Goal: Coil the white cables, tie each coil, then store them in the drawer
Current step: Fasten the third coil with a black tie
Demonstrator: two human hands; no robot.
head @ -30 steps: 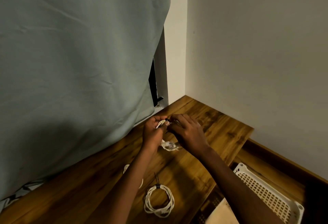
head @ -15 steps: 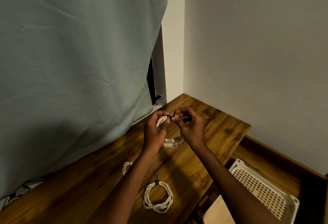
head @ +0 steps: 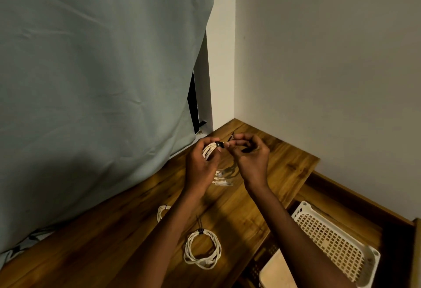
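My left hand (head: 200, 162) grips a coiled white cable (head: 208, 151) above the wooden desk (head: 114, 242), near the corner. A black tie (head: 219, 144) wraps the top of that coil, and my right hand (head: 249, 155) pinches the tie's free end just right of it. The cable's plug ends (head: 222, 183) hang down below my hands. Nearer me, a second white coil (head: 202, 250) bound with a black tie lies flat on the desk. A third white coil (head: 162, 211) shows partly from behind my left forearm.
A grey-green curtain (head: 102, 82) hangs along the desk's left side. At the lower right an open drawer holds a white perforated basket (head: 335, 244) and a pale flat object (head: 276, 274). Plain walls meet behind the desk corner.
Both hands have lifted the coil slightly off the desk. My right hand has pulled the tie's end out to the right of the coil.
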